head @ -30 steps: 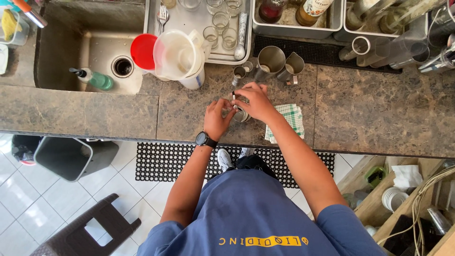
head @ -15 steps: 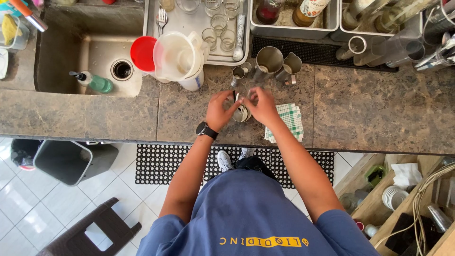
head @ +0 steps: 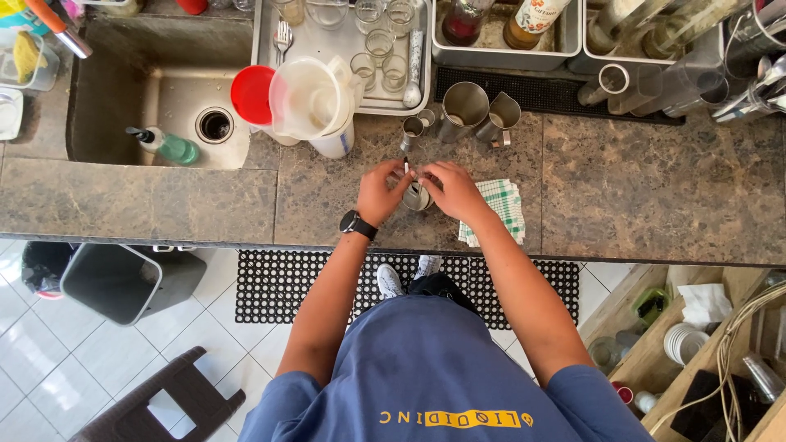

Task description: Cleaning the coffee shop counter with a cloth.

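A small metal cup [head: 417, 197] stands on the brown stone tabletop [head: 639, 196], near its front edge, between the two hands. The left hand [head: 381, 191], with a black watch [head: 359, 224] on its wrist, curls beside the cup and pinches a thin dark stick [head: 406, 164] that stands upright above the rim. The right hand [head: 453, 188] is cupped over the cup's right side, fingers bent around it; whether it truly grips the cup cannot be told from above.

Just to the right, partly under the right forearm, lies a green-and-white checked cloth [head: 501, 209]. Behind the hands stand a small steel jigger [head: 412, 129] and two steel pitchers [head: 481, 115]. Farther left, a clear plastic jug [head: 309, 100] with a red lid [head: 251, 95] sits at the corner of a tray of glasses [head: 372, 57]. A sink [head: 164, 98] holding a green bottle [head: 168, 146] lies at the far left. Below the tabletop edge, a black rubber mat [head: 278, 282] covers the tiled floor, with a grey bin [head: 110, 282] beside it.
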